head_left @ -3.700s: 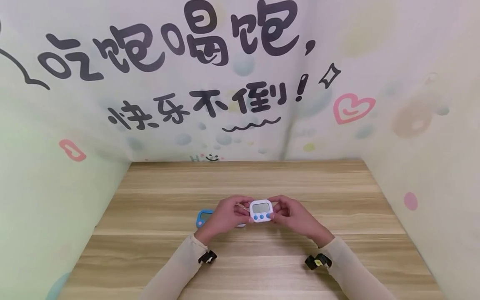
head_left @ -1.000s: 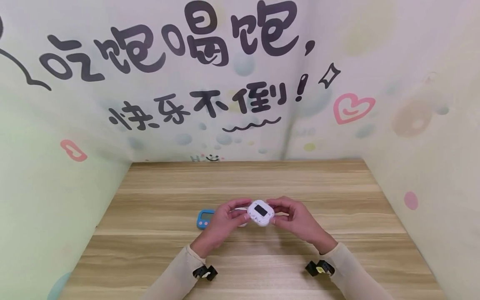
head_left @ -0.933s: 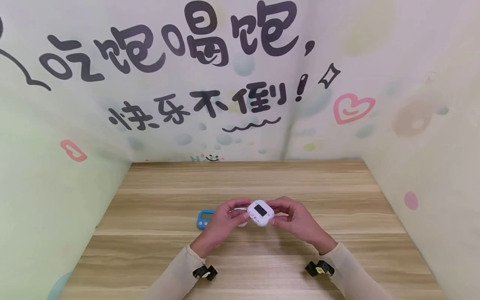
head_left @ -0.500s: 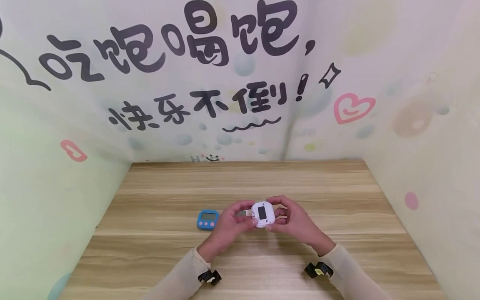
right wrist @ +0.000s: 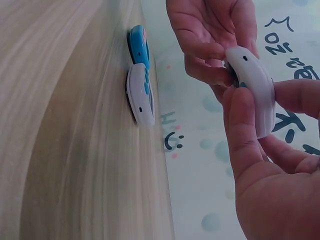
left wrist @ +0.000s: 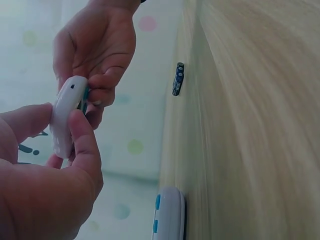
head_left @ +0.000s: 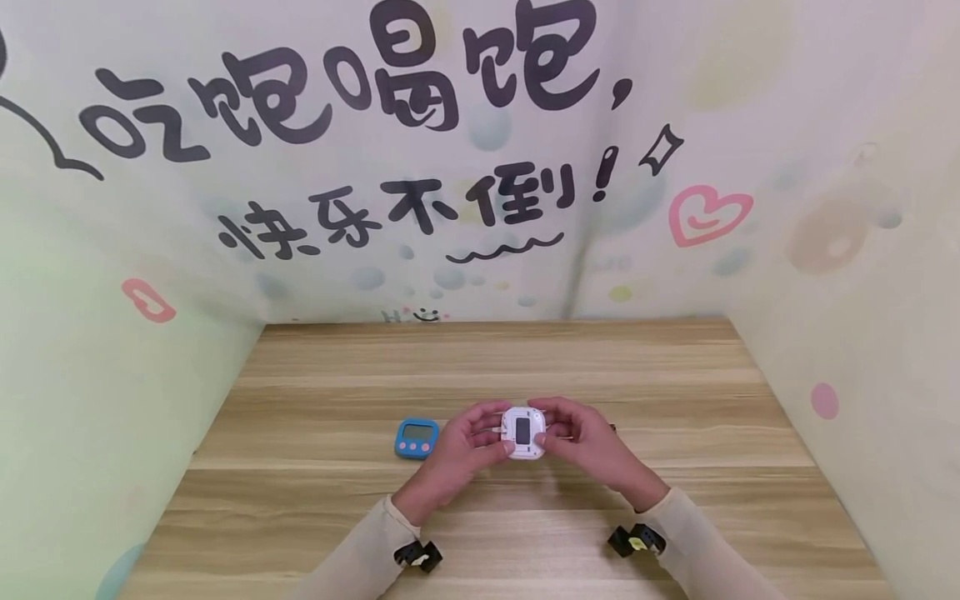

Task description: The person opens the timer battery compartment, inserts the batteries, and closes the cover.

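Both hands hold a white kitchen timer (head_left: 522,433) above the table, its back with a dark rectangle facing up in the head view. My left hand (head_left: 465,450) pinches its left edge between thumb and fingers. My right hand (head_left: 588,442) grips the opposite edge, and that thumb lies on the back face. In the right wrist view the held timer (left wrist: 62,117) shows edge-on, with a small dark slot in its side. Its screen side is mostly hidden by fingers.
A blue timer (head_left: 416,439) with pink buttons lies on the wooden table (head_left: 337,533), left of the hands. Beside it lies a second white timer (right wrist: 140,95), hidden behind the left hand in the head view. Dark small batteries (left wrist: 178,79) lie on the table beyond the right hand.
The held timer was screen-up earlier and has been turned back-up. Over the last second it has swung from slanted to nearly straight, and the right thumb has moved onto its back.
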A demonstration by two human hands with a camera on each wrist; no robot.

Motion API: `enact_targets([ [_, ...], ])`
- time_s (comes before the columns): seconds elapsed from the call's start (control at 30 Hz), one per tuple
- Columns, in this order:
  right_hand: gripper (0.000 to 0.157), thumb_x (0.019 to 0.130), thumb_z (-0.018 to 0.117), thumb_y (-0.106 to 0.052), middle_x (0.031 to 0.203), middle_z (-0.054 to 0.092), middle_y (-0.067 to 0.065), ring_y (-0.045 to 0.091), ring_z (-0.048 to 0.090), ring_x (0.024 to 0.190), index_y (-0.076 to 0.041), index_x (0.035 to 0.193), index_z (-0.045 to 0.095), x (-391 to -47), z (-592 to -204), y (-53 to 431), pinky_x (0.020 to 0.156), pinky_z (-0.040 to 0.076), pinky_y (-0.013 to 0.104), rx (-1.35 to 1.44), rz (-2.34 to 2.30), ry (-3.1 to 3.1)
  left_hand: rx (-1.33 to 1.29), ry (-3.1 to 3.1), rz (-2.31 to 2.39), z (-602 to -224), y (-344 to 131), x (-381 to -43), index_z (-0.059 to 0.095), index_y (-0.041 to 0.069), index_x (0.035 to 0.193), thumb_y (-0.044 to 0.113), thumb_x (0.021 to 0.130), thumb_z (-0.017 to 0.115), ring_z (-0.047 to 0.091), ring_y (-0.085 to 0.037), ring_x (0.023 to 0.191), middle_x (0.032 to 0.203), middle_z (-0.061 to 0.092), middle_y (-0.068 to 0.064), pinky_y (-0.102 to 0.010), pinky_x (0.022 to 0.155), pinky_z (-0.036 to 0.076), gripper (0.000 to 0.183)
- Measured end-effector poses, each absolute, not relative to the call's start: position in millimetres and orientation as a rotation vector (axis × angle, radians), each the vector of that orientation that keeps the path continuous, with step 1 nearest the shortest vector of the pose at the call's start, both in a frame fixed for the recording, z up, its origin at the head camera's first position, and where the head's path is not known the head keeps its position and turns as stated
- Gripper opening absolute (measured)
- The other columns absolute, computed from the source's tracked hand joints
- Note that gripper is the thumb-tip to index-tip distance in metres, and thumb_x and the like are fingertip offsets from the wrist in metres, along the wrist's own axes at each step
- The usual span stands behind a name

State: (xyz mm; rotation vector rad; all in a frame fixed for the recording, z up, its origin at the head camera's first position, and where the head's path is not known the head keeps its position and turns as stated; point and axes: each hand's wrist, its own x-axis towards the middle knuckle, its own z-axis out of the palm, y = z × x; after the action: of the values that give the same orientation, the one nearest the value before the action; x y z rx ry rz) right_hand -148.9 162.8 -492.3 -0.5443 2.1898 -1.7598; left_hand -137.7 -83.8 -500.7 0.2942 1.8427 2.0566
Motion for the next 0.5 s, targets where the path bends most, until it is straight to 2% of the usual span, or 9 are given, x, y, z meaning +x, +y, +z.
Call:
enact_targets([
  [0.17, 0.052, 0.100, 0.067, -0.005, 0.112, 0.069, 0.023, 0.018, 0.072, 0.086, 0.005, 0.149, 0.053, -149.5, -493.9, 160.6, 0.080, 0.068, 0.048, -0.521, -1.740, 2.132, 0.327, 1.883, 2.028, -499.0, -85.8, -136.7, 0.059, 0.008, 0.148, 0.006, 0.093, 0.080, 0.070, -0.022, 0.106, 0.141, 0.064, -0.019, -0.025, 0.087, 0.064, 0.059],
  [0.37, 0.053, 0.095, 0.068, -0.004, 0.110, 0.070, 0.022, 0.021, 0.073, 0.084, 0.006, 0.146, 0.058, -147.8, -493.1, 158.6, 0.074, 0.067, 0.053, -0.436, -1.727, 2.123, 0.334, 1.912, 2.006, -502.0, -84.8, -134.1, 0.061, 0.009, 0.146, 0.002, 0.092, 0.080, 0.071, -0.018, 0.099, 0.139, 0.065, -0.019, -0.024, 0.085, 0.065, 0.058],
  [0.5, 0.050, 0.092, 0.070, -0.003, 0.114, 0.073, 0.022, 0.021, 0.074, 0.084, 0.002, 0.141, 0.065, -147.8, -493.0, 157.7, 0.071, 0.068, 0.051, -0.374, -1.723, 2.162, 0.346, 1.910, 2.002, -503.8, -83.9, -132.8, 0.061, 0.009, 0.146, 0.000, 0.091, 0.080, 0.072, -0.017, 0.097, 0.139, 0.064, -0.018, -0.025, 0.085, 0.065, 0.060],
])
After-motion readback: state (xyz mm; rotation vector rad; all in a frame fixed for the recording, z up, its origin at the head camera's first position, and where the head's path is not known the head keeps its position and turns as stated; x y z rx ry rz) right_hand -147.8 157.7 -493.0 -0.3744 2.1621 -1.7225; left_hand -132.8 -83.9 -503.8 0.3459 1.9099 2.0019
